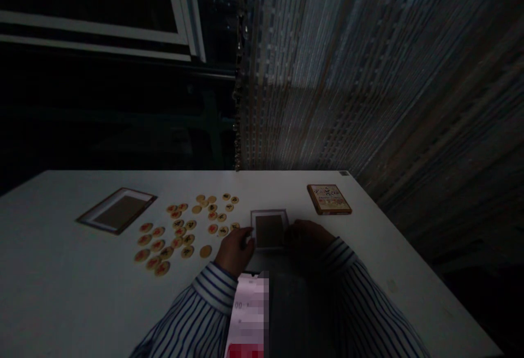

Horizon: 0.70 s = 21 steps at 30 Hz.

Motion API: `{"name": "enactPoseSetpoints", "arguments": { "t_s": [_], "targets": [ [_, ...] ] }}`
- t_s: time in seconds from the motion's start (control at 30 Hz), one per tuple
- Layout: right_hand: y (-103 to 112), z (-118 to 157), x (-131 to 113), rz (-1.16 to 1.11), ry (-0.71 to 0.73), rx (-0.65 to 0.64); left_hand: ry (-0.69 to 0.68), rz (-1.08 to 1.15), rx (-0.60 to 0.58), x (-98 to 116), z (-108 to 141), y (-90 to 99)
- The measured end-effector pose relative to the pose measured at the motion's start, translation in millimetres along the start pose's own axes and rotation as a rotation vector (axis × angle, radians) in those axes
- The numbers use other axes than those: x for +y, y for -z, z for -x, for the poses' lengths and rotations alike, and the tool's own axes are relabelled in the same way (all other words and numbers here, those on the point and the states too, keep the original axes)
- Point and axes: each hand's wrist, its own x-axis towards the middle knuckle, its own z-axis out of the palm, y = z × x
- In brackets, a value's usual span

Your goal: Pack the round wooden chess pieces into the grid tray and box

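A small tray with a pale rim and a brown inside (269,231) lies between my hands on the white table. My left hand (236,250) grips its left edge, thumb and fingers pinched at the rim. At the opposite edge, my right hand (308,235) has its fingers on the rim; they are dark and hard to make out. Round wooden pieces with red or black characters (179,232) are spread to the left of the tray, some overlapping, a few with no mark showing.
A flat open box part (119,210) lies at the far left of the table (61,276). At the back right is a closed patterned box (329,199). A lit phone (246,314) is close below my left hand. A string curtain hangs behind.
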Motion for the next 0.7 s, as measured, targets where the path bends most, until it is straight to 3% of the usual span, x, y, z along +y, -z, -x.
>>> {"name": "enactPoseSetpoints", "arguments": {
  "t_s": [0.7],
  "targets": [
    [-3.6, 0.3, 2.0, -0.096, 0.006, 0.018, -0.002, 0.0, 0.015, 1.1, 0.4, 0.6]
  ]
}}
